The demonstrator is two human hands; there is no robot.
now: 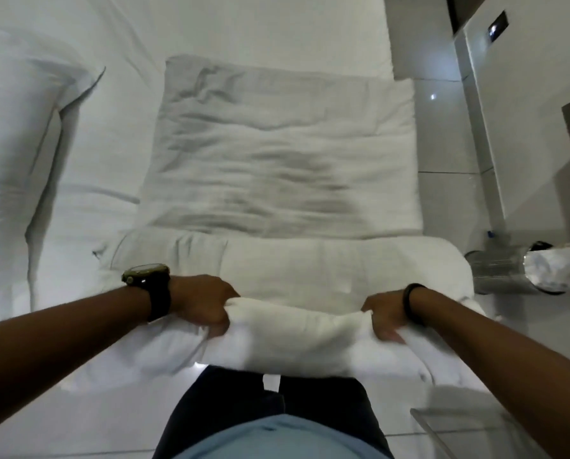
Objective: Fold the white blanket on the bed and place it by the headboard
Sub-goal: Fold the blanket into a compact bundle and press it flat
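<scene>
The white blanket (277, 167) lies as a partly folded rectangle on the bed (244, 24), its near end rolled into a thick fold that hangs over the bed's front edge. My left hand (204, 303), with a black watch on the wrist, grips the near fold at its left side. My right hand (384, 314), with a black band on the wrist, grips the same fold at its right side. Both sets of fingers curl into the cloth.
A white pillow (18, 154) lies on the bed to the left. A small side table with a wire basket (495, 270) and crumpled paper (555, 270) stands to the right. The tiled floor (442, 134) runs along the bed's right side. A clear panel edge (442, 422) sits lower right.
</scene>
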